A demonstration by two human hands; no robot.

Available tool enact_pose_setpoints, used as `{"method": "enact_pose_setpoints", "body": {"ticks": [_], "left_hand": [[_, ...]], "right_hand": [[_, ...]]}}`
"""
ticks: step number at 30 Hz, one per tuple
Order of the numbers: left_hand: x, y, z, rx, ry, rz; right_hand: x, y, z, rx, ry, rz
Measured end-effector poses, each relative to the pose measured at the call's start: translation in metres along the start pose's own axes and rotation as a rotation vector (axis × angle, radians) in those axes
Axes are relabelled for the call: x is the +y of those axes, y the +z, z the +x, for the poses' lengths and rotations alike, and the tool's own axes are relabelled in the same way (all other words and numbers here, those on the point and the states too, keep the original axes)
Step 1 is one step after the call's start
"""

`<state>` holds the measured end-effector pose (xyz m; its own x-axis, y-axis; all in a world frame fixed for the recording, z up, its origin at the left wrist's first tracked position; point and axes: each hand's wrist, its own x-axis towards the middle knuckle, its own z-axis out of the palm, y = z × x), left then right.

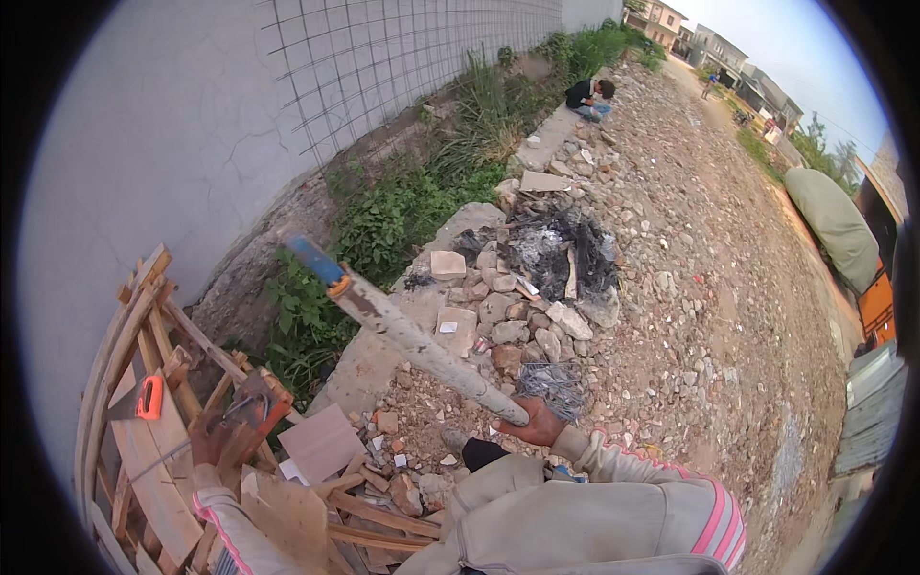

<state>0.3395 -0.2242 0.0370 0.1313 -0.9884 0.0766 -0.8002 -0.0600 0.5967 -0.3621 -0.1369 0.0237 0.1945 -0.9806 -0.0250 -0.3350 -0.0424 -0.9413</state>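
Observation:
My right hand [533, 422] grips the lower end of a long, paint-spotted whitish pole [426, 347], raised diagonally, with a blue far end and an orange band. My left hand [213, 439] is at lower left over a pile of broken wooden boards [153, 479]. Its fingers are curled at a dark metal tool or fitting with a thin rod [161, 457]; what exactly it holds is unclear. An orange-handled saw [149, 398] lies on the boards just left of it. A pinkish square board [321, 441] lies to its right. Tangled wire [548, 388] lies beyond my right hand.
Rubble and stones [671, 335] cover the path, with a burnt black heap [561, 249] ahead. A cracked wall [144, 125] with leaning wire mesh [383, 57] and weeds runs along the left. A person [589, 99] sits farther up. A green-covered load [829, 220] and metal sheeting stand right.

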Motion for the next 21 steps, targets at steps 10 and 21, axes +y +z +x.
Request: {"method": "enact_pose_setpoints", "body": {"ticks": [10,21], "left_hand": [[0.067,-0.007,0.043,-0.141,-0.192,0.585],[0.094,-0.216,0.029,1.101,-0.001,0.219]], "right_hand": [[0.021,-0.049,0.137,-0.083,0.048,-0.262],[-0.048,-0.046,0.227,-0.148,0.071,-0.113]]}}
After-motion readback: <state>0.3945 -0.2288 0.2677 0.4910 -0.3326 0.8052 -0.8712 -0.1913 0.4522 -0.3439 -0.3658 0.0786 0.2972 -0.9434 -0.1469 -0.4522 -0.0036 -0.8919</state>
